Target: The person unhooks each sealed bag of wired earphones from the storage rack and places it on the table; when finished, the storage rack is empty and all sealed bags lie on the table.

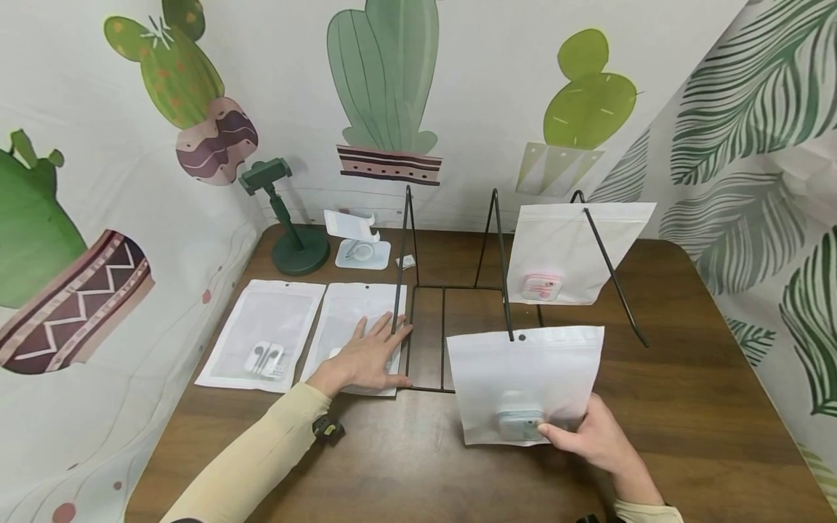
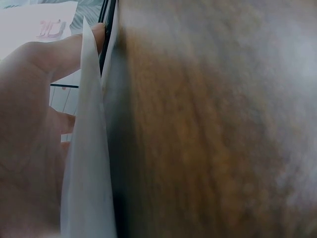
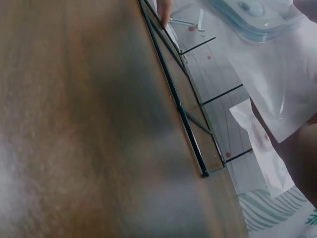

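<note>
My right hand (image 1: 604,443) grips the lower right corner of a white zip pouch (image 1: 530,370), thumb in front. Low inside that pouch sits a blue earphone case (image 1: 521,423). The pouch's top hole is beside the tip of the middle prong of a black wire display rack (image 1: 443,334). With fingers spread, my left hand (image 1: 369,356) rests on another white pouch (image 1: 340,312), its thumb reaching the rack's base wire. From the rack's right prong hangs a white pouch (image 1: 582,243) with a pink earphone case (image 1: 541,286). The left prong carries nothing.
Flat on the table (image 1: 686,392) at the left lies a pouch (image 1: 277,319) with white earphones (image 1: 264,359). Behind it stand a green phone stand (image 1: 299,248) and a white folding stand (image 1: 362,254). A small white packet (image 1: 405,262) lies near the rack.
</note>
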Demonstrator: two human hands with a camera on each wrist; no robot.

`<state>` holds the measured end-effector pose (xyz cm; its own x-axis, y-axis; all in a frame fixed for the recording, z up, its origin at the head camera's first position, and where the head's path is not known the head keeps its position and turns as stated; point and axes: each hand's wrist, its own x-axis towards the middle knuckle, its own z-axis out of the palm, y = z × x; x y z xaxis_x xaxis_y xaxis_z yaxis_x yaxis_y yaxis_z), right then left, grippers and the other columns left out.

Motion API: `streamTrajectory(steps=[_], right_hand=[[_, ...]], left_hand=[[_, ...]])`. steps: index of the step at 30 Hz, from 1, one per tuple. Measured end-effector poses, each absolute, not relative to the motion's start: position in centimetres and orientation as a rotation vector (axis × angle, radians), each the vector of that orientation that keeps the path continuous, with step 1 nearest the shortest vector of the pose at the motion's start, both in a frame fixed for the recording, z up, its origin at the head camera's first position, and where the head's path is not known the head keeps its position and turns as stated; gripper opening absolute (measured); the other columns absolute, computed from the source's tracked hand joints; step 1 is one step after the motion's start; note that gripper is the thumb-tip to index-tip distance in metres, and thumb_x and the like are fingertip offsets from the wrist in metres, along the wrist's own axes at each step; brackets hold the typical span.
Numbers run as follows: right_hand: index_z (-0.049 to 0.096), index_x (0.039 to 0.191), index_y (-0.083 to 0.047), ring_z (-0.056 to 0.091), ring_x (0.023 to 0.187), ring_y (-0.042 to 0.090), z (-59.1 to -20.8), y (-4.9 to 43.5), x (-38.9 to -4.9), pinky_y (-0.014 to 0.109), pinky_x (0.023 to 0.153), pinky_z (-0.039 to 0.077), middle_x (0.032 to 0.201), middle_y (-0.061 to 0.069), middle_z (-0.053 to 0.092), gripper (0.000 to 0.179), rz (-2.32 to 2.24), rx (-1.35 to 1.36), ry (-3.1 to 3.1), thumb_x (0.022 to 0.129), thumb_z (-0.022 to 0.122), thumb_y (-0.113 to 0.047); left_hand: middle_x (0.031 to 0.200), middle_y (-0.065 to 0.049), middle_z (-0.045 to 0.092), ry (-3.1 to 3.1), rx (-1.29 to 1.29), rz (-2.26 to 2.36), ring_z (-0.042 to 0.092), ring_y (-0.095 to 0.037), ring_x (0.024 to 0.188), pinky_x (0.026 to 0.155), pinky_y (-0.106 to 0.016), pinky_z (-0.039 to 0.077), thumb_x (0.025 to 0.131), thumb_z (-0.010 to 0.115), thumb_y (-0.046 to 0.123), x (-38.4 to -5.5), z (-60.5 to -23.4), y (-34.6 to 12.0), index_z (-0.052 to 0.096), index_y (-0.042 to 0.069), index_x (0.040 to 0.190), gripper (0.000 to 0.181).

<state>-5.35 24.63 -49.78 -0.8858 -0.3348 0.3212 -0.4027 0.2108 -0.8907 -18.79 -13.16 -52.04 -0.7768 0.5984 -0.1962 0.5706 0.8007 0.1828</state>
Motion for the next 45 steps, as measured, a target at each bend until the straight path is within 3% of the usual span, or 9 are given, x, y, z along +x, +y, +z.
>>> streamTrajectory(steps=[10, 20, 28, 36, 40, 45], right_hand=[[0.066, 0.087, -0.002, 0.059, 0.067, 0.0, -49.6, 25.6, -5.4, 0.021, 0.055, 0.049, 0.078, -0.013, 0.067, 0.025, 1.666, 0.519, -2.482, 0.071, 0.074, 0.014], [0.065, 0.096, 0.004, 0.063, 0.075, 0.002, -49.3, 26.8, -5.9, 0.02, 0.064, 0.051, 0.087, -0.015, 0.069, 0.024, 1.604, 0.4, -2.561, 0.075, 0.074, 0.012], [0.066, 0.097, 0.008, 0.061, 0.074, 0.001, -48.8, 28.0, -6.1, 0.019, 0.063, 0.05, 0.085, -0.019, 0.067, 0.022, 1.563, 0.177, -2.641, 0.077, 0.075, 0.007], [0.063, 0.095, 0.012, 0.061, 0.069, 0.003, -48.9, 29.2, -6.2, 0.024, 0.057, 0.052, 0.08, -0.008, 0.068, 0.019, 1.626, 0.025, -2.627, 0.081, 0.073, 0.004], [0.064, 0.093, 0.008, 0.063, 0.067, 0.005, -49.2, 29.8, -6.4, 0.026, 0.055, 0.054, 0.079, -0.007, 0.069, 0.014, 1.692, -0.038, -2.61, 0.082, 0.071, 0.005], [0.067, 0.093, -0.005, 0.067, 0.067, 0.008, -49.1, 30.5, -6.8, 0.029, 0.055, 0.056, 0.078, -0.011, 0.07, 0.009, 1.783, -0.168, -2.628, 0.086, 0.07, -0.001]], left_hand=[[0.163, -0.006, 0.017, 2.74, 0.9, 0.172, 0.009, -0.03, 0.151, 0.115, -0.066, 0.009, 0.078, 0.056, 0.076, -18.7, -52.0, -13.2, 0.023, 0.019, 0.156, 0.102], [0.164, -0.005, 0.016, 2.735, 0.892, 0.149, 0.007, -0.028, 0.152, 0.116, -0.064, 0.009, 0.078, 0.053, 0.079, -18.8, -52.1, -13.2, 0.021, 0.021, 0.157, 0.103], [0.164, -0.005, 0.016, 2.732, 0.886, 0.159, 0.007, -0.028, 0.152, 0.116, -0.064, 0.008, 0.078, 0.053, 0.079, -18.8, -52.0, -13.2, 0.021, 0.021, 0.157, 0.103], [0.164, -0.006, 0.016, 2.74, 0.89, 0.163, 0.007, -0.028, 0.152, 0.116, -0.064, 0.009, 0.078, 0.053, 0.079, -18.8, -52.1, -13.3, 0.021, 0.021, 0.157, 0.102], [0.163, -0.007, 0.015, 2.732, 0.888, 0.164, 0.006, -0.028, 0.152, 0.116, -0.064, 0.008, 0.079, 0.052, 0.079, -18.9, -52.1, -13.4, 0.02, 0.021, 0.157, 0.103], [0.163, -0.009, 0.014, 2.722, 0.884, 0.153, 0.004, -0.027, 0.152, 0.116, -0.064, 0.007, 0.078, 0.052, 0.079, -18.9, -52.1, -13.3, 0.02, 0.021, 0.157, 0.103]])
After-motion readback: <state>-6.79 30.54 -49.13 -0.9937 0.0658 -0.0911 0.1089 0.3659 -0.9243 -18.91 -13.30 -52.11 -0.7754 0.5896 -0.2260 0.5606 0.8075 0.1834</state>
